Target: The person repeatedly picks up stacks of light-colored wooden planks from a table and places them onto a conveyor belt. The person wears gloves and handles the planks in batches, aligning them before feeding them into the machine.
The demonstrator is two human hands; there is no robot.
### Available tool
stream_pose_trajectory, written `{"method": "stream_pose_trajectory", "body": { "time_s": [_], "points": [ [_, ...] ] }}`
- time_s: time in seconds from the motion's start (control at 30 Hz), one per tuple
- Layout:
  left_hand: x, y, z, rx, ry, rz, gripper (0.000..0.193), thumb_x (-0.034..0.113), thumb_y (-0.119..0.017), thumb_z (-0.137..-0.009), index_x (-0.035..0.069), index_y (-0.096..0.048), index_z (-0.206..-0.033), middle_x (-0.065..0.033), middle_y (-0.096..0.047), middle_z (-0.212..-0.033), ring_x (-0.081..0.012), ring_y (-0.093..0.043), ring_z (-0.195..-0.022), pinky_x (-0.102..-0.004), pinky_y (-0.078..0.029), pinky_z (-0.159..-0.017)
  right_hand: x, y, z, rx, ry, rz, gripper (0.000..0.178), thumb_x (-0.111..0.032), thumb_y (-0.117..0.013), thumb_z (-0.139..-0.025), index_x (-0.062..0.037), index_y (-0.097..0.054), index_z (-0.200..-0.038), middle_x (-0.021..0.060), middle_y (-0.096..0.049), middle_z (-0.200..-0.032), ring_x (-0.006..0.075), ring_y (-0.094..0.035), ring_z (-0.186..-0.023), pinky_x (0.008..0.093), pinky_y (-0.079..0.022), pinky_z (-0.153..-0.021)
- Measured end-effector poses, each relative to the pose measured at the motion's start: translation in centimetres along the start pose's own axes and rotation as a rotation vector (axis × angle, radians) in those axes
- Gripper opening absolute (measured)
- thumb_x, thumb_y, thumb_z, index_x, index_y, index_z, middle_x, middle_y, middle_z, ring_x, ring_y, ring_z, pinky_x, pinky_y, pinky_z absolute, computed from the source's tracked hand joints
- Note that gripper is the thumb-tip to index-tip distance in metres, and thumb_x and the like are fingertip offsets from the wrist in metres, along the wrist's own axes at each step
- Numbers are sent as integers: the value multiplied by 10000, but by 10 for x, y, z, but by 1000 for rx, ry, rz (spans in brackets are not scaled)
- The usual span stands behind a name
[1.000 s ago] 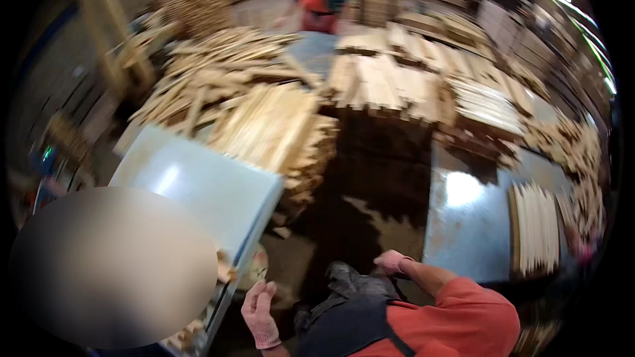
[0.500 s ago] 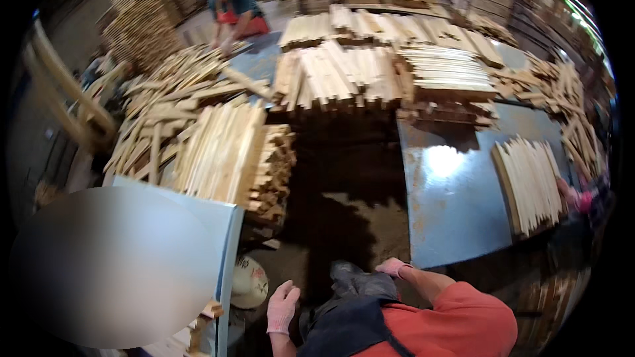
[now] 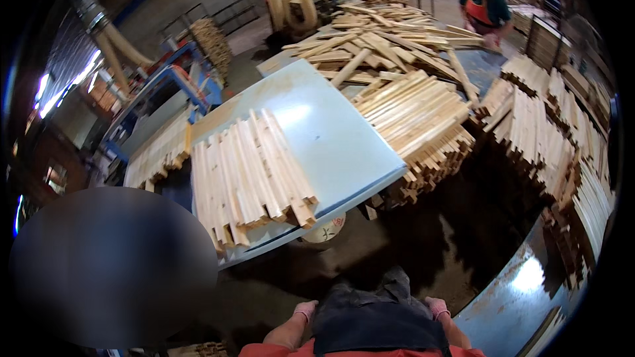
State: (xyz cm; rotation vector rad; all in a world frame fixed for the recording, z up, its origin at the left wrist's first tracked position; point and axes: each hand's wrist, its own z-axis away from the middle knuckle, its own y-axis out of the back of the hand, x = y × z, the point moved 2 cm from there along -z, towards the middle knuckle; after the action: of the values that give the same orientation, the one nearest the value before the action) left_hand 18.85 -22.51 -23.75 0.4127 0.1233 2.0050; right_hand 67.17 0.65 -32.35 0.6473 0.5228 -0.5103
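My left hand (image 3: 305,309), in a pale pink glove, hangs beside my dark trousers at the lower middle. On their other side hangs my right hand (image 3: 436,307), gloved alike. Nothing shows in either hand, and the fingers are too small and foreshortened to read. Ahead on the left, a row of light wooden slats (image 3: 248,175) lies side by side on a pale blue-grey tabletop (image 3: 331,116). Neither hand touches it. A stack of slats (image 3: 413,112) stands beyond the tabletop's right corner.
A white round bucket (image 3: 324,230) stands beneath the table edge. Loose boards (image 3: 377,46) pile up behind. More slat rows (image 3: 539,125) and a second metal tabletop (image 3: 512,291) run along the right. A co-worker (image 3: 485,3) stands at the far right. A blurred patch covers the lower left.
My view has swung left, bringing the slats on the left tabletop into sight and shifting the co-worker rightward. My left hand has drawn in beside my leg.
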Motion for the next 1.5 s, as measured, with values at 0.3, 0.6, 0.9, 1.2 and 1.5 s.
{"method": "stream_pose_trajectory", "body": {
  "time_s": [0.3, 0.6, 0.9, 1.2, 1.5],
  "points": [
    [-26, -24, -87, 39, -4, 85, 544, 459, -558, -987, 15, -718, -1256, -221, -725, -1284, -366, -678, -1213, -431, -494, -1033, -6, 31, 0, 54, -507, -703, 261, -272, -647, -957, -98, -649, -763, 77, -602, -690, 240, -585, -575, 427, -464, -519],
    [239, -33, 7, -170, -757, -342, 542, 323, -730, -964, -16, -668, -1381, -159, -718, -1344, -249, -668, -1249, -365, -481, -1108, -182, 21, -55, 46, -65, -70, 275, -308, -607, -1014, -63, -732, -1025, 163, -734, -903, 339, -702, -872, 460, -552, -729],
    [434, -195, 66, -638, -1074, -489, 510, 236, -702, -1003, -45, -624, -1422, -171, -700, -1370, -248, -655, -1270, -343, -485, -1098, -256, 91, -114, 223, -204, -586, 267, -295, -668, -964, -54, -764, -1028, 31, -639, -776, 164, -599, -682, 353, -514, -627],
    [553, -315, 137, -493, -1535, -884, 855, 538, -442, -1085, -43, -189, -1658, -300, -210, -1716, -508, -205, -1572, -509, -181, -1296, -243, 249, -109, 437, -157, -753, 367, -372, -704, -946, -14, -713, -1025, 96, -689, -879, 204, -639, -736, 376, -561, -673],
    [637, -422, 115, -225, -1546, -1223, 919, 617, -392, -1077, -49, -147, -1662, -389, -261, -1654, -523, -200, -1566, -511, -127, -1305, -256, 435, -144, 961, -106, -343, 873, -502, -710, -892, 23, -461, -1543, 291, -581, -1479, 412, -571, -1367, 418, -430, -1170]
  ]
}}
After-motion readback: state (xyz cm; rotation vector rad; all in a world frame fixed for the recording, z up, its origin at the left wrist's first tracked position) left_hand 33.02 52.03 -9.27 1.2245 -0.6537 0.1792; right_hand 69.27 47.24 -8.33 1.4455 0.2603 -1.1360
